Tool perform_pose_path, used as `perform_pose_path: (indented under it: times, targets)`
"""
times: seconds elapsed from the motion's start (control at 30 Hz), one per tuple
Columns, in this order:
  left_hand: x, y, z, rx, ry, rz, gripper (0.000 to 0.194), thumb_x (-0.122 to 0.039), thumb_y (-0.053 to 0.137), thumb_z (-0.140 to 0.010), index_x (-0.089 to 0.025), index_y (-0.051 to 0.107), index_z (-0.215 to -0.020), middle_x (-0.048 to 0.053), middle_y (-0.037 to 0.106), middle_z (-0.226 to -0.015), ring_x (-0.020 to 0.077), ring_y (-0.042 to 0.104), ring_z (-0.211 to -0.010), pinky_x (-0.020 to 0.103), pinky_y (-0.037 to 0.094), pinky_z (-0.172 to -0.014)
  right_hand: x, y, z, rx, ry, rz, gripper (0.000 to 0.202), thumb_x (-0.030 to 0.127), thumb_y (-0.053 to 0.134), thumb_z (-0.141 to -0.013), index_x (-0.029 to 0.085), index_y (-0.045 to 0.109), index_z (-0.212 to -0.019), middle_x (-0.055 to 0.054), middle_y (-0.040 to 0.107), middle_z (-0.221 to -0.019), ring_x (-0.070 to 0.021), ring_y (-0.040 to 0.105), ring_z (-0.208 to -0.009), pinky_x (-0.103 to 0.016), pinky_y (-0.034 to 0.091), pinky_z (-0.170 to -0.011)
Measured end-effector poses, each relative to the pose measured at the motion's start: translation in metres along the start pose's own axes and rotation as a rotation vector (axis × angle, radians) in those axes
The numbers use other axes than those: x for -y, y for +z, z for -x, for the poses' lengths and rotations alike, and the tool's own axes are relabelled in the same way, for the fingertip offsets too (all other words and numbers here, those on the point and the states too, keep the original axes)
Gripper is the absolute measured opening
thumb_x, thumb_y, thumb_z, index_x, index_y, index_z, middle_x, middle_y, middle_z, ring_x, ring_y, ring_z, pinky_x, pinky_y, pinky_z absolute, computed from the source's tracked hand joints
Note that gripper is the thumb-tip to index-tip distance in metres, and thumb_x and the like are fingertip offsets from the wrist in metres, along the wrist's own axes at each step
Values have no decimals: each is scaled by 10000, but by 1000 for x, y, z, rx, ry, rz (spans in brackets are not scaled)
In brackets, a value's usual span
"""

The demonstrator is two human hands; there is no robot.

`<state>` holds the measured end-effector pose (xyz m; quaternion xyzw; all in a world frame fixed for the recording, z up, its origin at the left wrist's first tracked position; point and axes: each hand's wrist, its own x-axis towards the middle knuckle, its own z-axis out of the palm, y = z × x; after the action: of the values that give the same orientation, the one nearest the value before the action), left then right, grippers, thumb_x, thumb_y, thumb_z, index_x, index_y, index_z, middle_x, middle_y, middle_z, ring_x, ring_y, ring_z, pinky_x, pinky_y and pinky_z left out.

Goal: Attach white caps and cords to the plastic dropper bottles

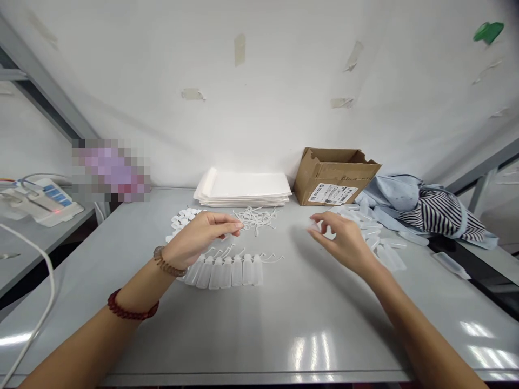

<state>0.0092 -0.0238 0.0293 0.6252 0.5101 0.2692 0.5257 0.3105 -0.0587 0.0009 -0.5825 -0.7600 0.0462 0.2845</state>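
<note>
My left hand [205, 237] is over the table, thumb and fingers pinched together beside a tangle of white cords [257, 217]; what they hold is too small to name. My right hand [338, 235] curls its thumb and fingers round a small translucent piece, blurred, near the loose pile. A row of several translucent bottles [227, 273] with thin white cords at their tops lies below my left hand. Small white caps [184, 217] are partly hidden behind that hand. To the right of my right hand lies a pile of loose translucent bottles [391, 255].
A stack of white sheets or envelopes [245, 186] rests against the wall, next to an open cardboard box [332, 175]. Blue and striped cloth [438, 210] lies at the right. A white device [51, 202] and cable [51, 270] are at the left.
</note>
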Motion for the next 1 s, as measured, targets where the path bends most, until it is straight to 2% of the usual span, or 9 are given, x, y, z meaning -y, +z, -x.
perform_pose_path:
  times: [0.1,0.17,0.3,0.5,0.6,0.77,1.0]
  targets:
    - [-3,12,10,35,28,-42,252,-455,633,-766,-220,708,-715,20,663,-760,187,559,-792,337,433,-755,27,13,8,-28,-80,-195,192,314,555,-845,176,618,-964,-41,602,-767,-151,549,-646,-270,450,-570]
    - [-5,21,17,100,41,-26,264,-438,620,-785,-213,683,-661,8,644,-724,178,555,-771,327,430,-763,43,18,14,-7,-45,-363,203,315,592,-832,183,619,-984,-20,586,-729,-139,534,-625,-267,452,-571]
    - [-8,35,26,210,86,30,207,-379,611,-808,-217,680,-699,-11,648,-719,164,567,-766,301,431,-769,63,22,20,94,192,-843,281,362,587,-843,222,596,-1086,-10,618,-777,-140,577,-679,-292,494,-658]
    - [-8,37,27,225,129,23,206,-377,606,-810,-210,676,-713,-4,655,-726,169,571,-754,298,438,-737,62,26,18,195,481,-1372,234,379,656,-793,197,642,-940,-29,670,-796,-150,616,-739,-341,487,-810]
    - [-6,36,27,207,136,41,222,-388,602,-812,-204,669,-707,-2,654,-722,169,578,-759,301,442,-754,59,27,17,244,534,-1483,216,342,694,-768,189,652,-915,-29,678,-790,-146,629,-749,-310,483,-797]
    - [-3,38,26,224,111,117,220,-379,605,-818,-195,674,-719,-9,643,-711,151,559,-754,286,426,-774,62,25,19,299,542,-1565,183,303,703,-774,183,658,-905,-17,685,-788,-117,635,-751,-255,468,-784]
    - [-3,42,26,241,11,211,233,-351,609,-802,-183,651,-646,-20,586,-648,134,501,-712,271,389,-751,67,29,22,370,494,-1541,161,292,693,-788,182,640,-894,-14,677,-807,-117,624,-784,-270,448,-824]
